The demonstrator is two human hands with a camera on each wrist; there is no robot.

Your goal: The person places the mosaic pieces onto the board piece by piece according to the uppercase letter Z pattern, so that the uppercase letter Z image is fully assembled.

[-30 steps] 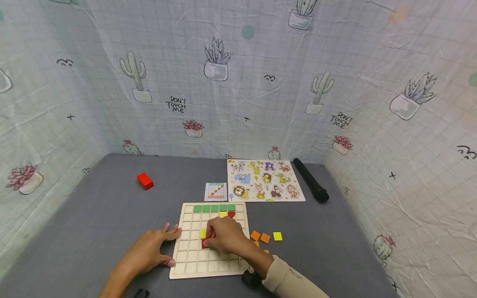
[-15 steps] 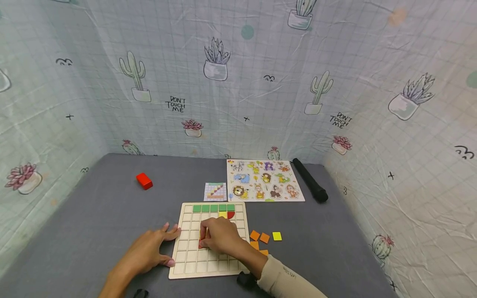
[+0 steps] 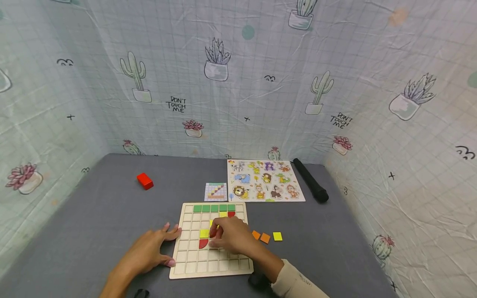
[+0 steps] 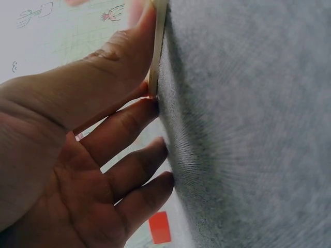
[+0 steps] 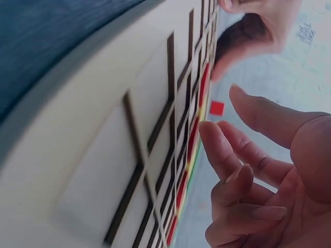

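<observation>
Red plastic-looking block [image 3: 145, 181] sits on the bench [image 3: 108, 215], beyond and left of the wooden board [image 3: 190, 267]. Against the board's left edge the left hand [image 3: 150, 249] lies relaxed, thumb and fingers touching it, not clenched; uneven pressure there could skid the board and jog its pieces. Near the board's middle are a rounded red piece [image 3: 203, 243] and, just behind it, a yellow tile [image 3: 204, 234]; green tiles [image 3: 214, 208] line its far row, with a picture card [image 3: 215, 192] beyond. Low over the board hangs the right hand [image 3: 231, 236], thumb and fingers parted, seemingly grasping nothing; whether a fingertip touches any piece I cannot tell. One careless brush might unseat them. Orange tiles [image 3: 265, 238] lie just off the board's right edge, where a dragging sleeve [image 3: 298, 281] could scatter them. Behind them is an animal puzzle [image 3: 266, 198]; a spare yellow tile [image 3: 277, 236] and black microphone [image 3: 310, 181] lie farther right of the board
</observation>
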